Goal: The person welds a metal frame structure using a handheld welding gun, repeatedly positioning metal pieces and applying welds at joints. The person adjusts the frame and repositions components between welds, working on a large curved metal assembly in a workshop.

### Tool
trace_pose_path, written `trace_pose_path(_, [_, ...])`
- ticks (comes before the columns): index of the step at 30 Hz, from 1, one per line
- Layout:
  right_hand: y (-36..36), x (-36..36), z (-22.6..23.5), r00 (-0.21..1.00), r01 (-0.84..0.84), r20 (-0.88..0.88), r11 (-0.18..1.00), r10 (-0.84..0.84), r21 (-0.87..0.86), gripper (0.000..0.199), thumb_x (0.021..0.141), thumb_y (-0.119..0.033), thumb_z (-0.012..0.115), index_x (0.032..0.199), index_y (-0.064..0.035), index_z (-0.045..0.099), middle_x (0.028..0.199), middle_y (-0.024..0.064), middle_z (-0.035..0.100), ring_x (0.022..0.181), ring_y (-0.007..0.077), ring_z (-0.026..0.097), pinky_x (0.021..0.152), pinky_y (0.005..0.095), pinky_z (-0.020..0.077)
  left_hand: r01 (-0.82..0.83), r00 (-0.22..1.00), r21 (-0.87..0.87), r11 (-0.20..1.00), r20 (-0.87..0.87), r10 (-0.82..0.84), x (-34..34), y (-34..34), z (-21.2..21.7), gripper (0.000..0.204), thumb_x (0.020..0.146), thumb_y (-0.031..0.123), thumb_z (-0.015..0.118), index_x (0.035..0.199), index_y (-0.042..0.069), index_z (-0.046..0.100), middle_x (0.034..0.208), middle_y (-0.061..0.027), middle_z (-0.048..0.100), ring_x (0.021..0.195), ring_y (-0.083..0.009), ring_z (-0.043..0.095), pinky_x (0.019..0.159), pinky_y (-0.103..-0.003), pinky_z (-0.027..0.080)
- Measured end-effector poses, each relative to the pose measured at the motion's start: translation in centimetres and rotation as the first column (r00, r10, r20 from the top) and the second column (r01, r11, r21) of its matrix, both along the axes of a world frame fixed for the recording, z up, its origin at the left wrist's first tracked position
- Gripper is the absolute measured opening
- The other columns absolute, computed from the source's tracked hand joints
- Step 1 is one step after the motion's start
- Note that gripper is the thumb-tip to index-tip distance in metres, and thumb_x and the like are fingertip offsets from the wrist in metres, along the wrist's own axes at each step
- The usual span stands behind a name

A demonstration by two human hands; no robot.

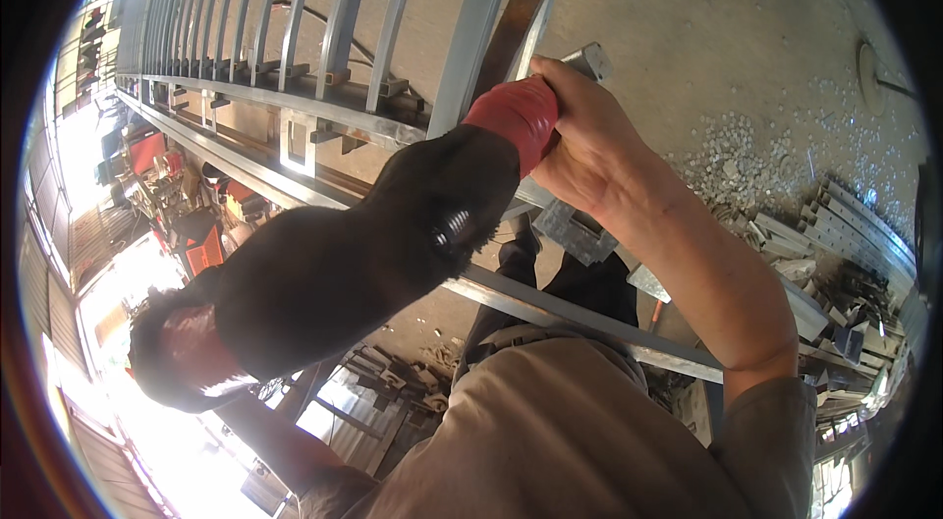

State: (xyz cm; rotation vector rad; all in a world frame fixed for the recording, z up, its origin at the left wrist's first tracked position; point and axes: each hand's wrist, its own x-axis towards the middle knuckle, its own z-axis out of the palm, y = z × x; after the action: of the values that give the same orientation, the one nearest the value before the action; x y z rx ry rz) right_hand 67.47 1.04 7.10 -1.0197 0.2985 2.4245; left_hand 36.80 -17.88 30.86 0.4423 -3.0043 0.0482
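A black fabric sleeve [324, 264] covers my left forearm, which crosses the middle from the lower left. It ends in a shiny red cuff [530, 121]. My left hand is hidden beyond or under that red covering, so its fingers do not show. Bare, my right hand [584, 131] is closed against the right side of the red cuff, with its thumb at the top. The right fingers are curled out of sight, and what they hold cannot be made out. Just behind the hands run a grey metal tube [478, 28] and a rusty brown bar [526, 13].
A frame of parallel metal bars [295, 8] fills the upper left. One long metal rail [589, 323] passes in front of my waist. Stacked metal profiles [850, 234] and scattered pale bits [737, 151] lie on the floor at the right. A red crate [204, 251] stands at the left.
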Motion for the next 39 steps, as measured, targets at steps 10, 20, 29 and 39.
trace_pose_path(10, [-0.4,-0.3,0.4,0.999,0.052,0.007,0.997,-0.051,-0.064,0.018,0.108,-0.013,0.048,0.098,0.0003,0.055,0.09,0.0122,0.065,0.083,0.0225,0.069,0.082,0.0376,0.062,-0.027,1.0,-0.039,0.999,0.001,0.027,0.2,1.7,0.5,0.033,0.088,0.04,0.075,0.109,0.015,0.076,0.114,-0.0048,0.072,0.097,-0.0278,0.073,0.068,-0.051,0.063])
trace_pose_path(20, [-0.9,-0.3,0.9,0.999,0.036,-0.019,0.999,-0.036,-0.027,0.026,0.111,-0.02,0.043,0.105,0.004,0.053,0.098,0.0153,0.064,0.092,0.0239,0.069,0.09,0.0402,0.0608,-0.074,0.997,-0.072,0.995,0.018,0.076,0.8,2.5,1.1,0.035,0.088,0.043,0.075,0.111,0.017,0.077,0.117,-0.0047,0.072,0.098,-0.0301,0.073,0.064,-0.055,0.064])
trace_pose_path(29, [-1.1,-0.4,0.8,0.998,0.047,-0.048,0.999,-0.047,-0.002,0.03,0.111,-0.02,0.042,0.109,0.0079,0.052,0.103,0.0208,0.066,0.099,0.0294,0.07,0.095,0.0451,0.0599,-0.071,0.997,-0.065,0.995,0.017,0.073,1.0,2.2,1.3,0.034,0.087,0.041,0.076,0.111,0.017,0.077,0.116,-0.0046,0.072,0.097,-0.0298,0.073,0.064,-0.055,0.064])
trace_pose_path(39, [-1.4,-0.7,1.4,1.0,0.019,-0.008,1.0,-0.018,0.008,0.038,0.112,-0.025,0.041,0.108,0.0091,0.057,0.102,0.023,0.068,0.099,0.0321,0.07,0.097,0.0471,0.0588,-0.027,1.0,-0.034,0.999,-0.001,0.027,0.5,0.8,1.3,0.03,0.086,0.035,0.077,0.109,0.015,0.076,0.111,-0.0044,0.071,0.095,-0.0273,0.072,0.066,-0.051,0.062])
